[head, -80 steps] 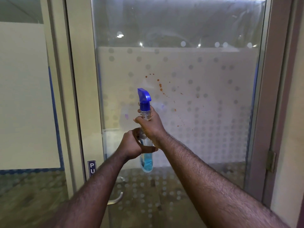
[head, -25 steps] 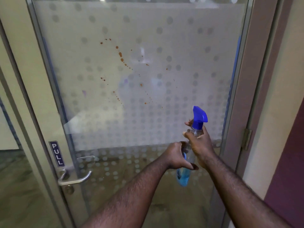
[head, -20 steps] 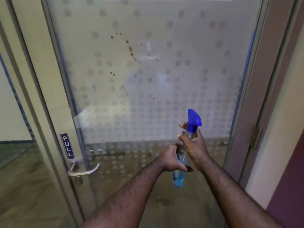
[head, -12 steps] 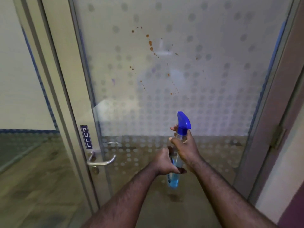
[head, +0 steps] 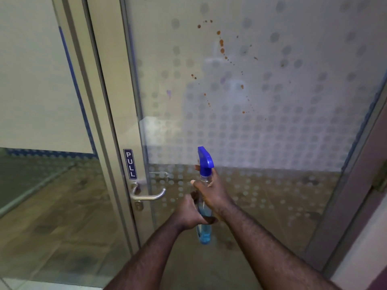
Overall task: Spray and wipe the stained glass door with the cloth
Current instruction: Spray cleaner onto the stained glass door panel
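The glass door (head: 272, 132) fills the view, frosted with a dot pattern. Brown stain spatter (head: 222, 49) runs down its upper middle. I hold a clear spray bottle (head: 204, 229) with blue liquid and a blue trigger head upright in front of the lower glass. My right hand (head: 211, 193) grips the bottle's neck just under the trigger head. My left hand (head: 188, 214) wraps the bottle's body lower down. The nozzle points up and left toward the glass. No cloth is in view.
A metal lever handle (head: 146, 195) and a blue PULL sign (head: 130, 164) sit on the door's left stile. A fixed glass panel (head: 41, 101) stands to the left. The door frame with a hinge (head: 380, 181) is on the right.
The view has shifted left, so the door handle and stains now sit further right in frame. Both hands keep the same grip on the bottle, held low in front of the glass.
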`<state>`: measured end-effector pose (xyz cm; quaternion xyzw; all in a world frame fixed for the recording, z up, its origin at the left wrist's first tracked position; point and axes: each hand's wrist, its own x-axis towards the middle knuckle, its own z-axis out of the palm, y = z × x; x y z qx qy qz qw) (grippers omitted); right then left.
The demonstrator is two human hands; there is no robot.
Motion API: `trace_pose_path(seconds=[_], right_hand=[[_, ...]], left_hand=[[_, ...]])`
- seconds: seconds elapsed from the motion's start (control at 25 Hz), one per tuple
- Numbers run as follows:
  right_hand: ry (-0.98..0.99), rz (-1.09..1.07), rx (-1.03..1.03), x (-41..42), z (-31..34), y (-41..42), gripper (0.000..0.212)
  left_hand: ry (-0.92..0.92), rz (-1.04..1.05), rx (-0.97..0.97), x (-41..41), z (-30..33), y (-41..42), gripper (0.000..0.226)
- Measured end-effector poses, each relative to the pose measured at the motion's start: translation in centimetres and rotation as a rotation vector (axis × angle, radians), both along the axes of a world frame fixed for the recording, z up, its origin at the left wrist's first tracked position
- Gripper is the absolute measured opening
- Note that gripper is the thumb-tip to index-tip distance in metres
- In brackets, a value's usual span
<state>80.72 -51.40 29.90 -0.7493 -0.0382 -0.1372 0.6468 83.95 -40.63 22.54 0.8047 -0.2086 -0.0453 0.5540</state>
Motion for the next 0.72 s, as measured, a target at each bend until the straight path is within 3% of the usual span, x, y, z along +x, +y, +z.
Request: trace_pose_path(seconds=[0.32, 0.72], right_hand=[[0.027, 0.052, -0.007, 1.2, -0.1, 5.1, 0.047], [-0.089, -0.029, 0.038, 2.4, 3.8, 5.9, 0.046]], left_hand=[[-0.069, 0.067, -0.011, 0.7, -0.3, 5.4, 0.062], [-0.124, -0.018, 0.084, 2.8, 5.2, 6.5, 0.063]])
